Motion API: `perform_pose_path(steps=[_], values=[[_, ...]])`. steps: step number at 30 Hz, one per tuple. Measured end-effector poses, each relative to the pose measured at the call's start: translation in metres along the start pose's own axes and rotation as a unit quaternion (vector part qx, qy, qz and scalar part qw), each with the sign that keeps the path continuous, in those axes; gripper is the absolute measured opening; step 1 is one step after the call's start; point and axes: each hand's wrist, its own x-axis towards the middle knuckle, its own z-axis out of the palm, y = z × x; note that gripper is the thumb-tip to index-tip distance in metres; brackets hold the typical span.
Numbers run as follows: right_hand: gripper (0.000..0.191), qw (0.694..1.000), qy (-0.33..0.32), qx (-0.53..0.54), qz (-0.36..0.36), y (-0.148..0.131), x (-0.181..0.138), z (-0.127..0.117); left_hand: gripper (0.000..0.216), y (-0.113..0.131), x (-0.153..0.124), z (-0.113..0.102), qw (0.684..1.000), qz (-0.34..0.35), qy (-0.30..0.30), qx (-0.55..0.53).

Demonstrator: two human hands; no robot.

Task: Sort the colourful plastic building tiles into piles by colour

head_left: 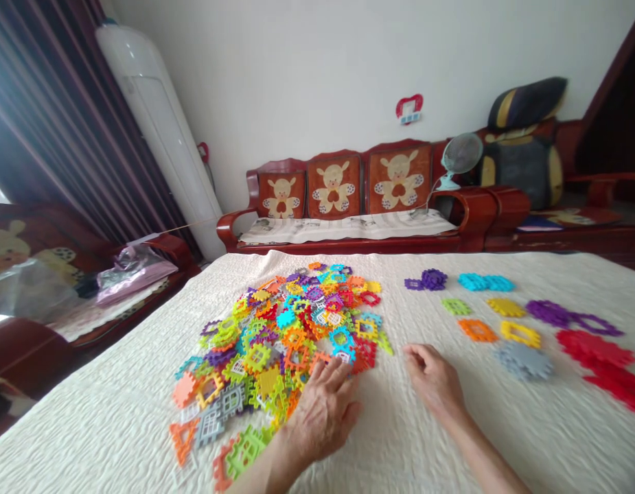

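Observation:
A wide heap of colourful plastic interlocking building pieces [268, 381] lies on the cloth, some solid and some shaped like frames or windows. My left hand [327, 408] rests palm down at the heap's near right edge, fingers apart and touching the pieces; its fingertips are partly hidden among them. A blue frame piece [342, 339] and red pieces [367, 355] lie just beyond those fingers. To the right of the heap, my right hand [433, 377] sits low over the cloth with its fingers curled closed. No piece shows in it. A green pointed piece [384, 343] is nearest to it on the left.
Sorted pieces lie at the right: purple [433, 278], blue [486, 282], green [456, 307], yellow [506, 307], orange [478, 330], grey [524, 361] and red [595, 348]. A cream quilted cloth [379, 446] covers the table. Beyond are a wooden sofa [340, 247] and a fan [462, 152].

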Motion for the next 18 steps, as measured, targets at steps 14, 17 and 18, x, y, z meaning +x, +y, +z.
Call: perform_pose_path(steps=[14, 17, 18], values=[[0.031, 1.000, -0.017, -0.020, 0.015, -0.001, 0.001, -0.003, 0.048, -0.033, -0.075, -0.016, 0.993, 0.004, -0.073, 0.088], [0.032, 0.999, -0.021, -0.022, 0.016, -0.001, 0.002, -0.003, 0.046, -0.043, -0.061, -0.017, 0.994, 0.009, -0.061, 0.089], [0.032, 0.999, -0.022, -0.023, 0.017, -0.001, 0.002, -0.003, 0.046, -0.047, -0.057, -0.016, 0.995, 0.009, -0.053, 0.088]])
